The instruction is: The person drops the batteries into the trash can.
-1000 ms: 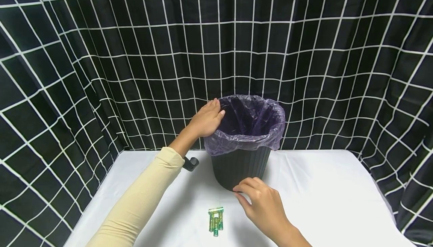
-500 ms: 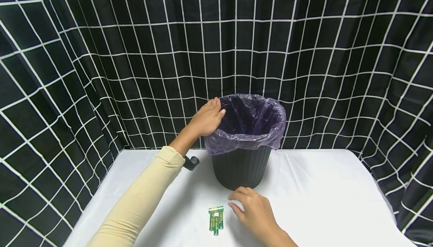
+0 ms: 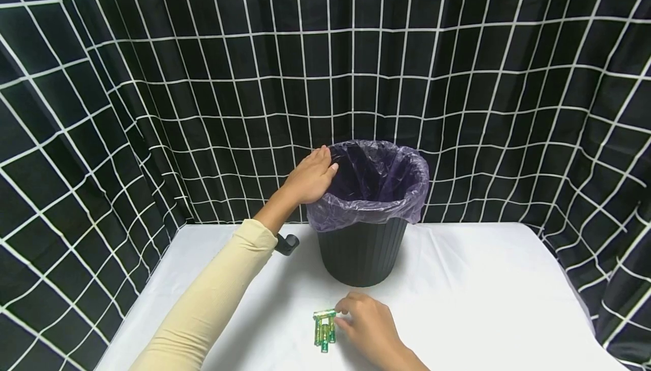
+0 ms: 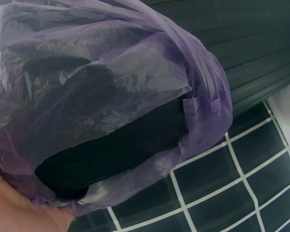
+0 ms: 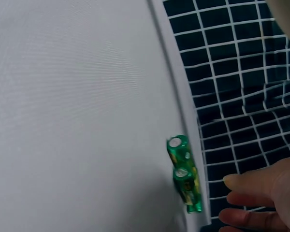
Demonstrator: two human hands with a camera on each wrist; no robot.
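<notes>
Head view: left hand (image 3: 311, 178), fingers straight, on lined bin (image 3: 363, 252); right hand (image 3: 370, 326), fingers parted, beside batteries (image 3: 324, 338); apparent reaching step, pinch likely needed next.

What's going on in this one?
A person has their left grip resting at the rim of a dark ribbed bin with a purple plastic liner folded over its edge. Their right grip is beside a small group of green batteries on the white table, in front of the bin. Its fingers are parted and hold nothing; whether they touch the nearest battery is hard to tell. The batteries have not been picked up.
</notes>
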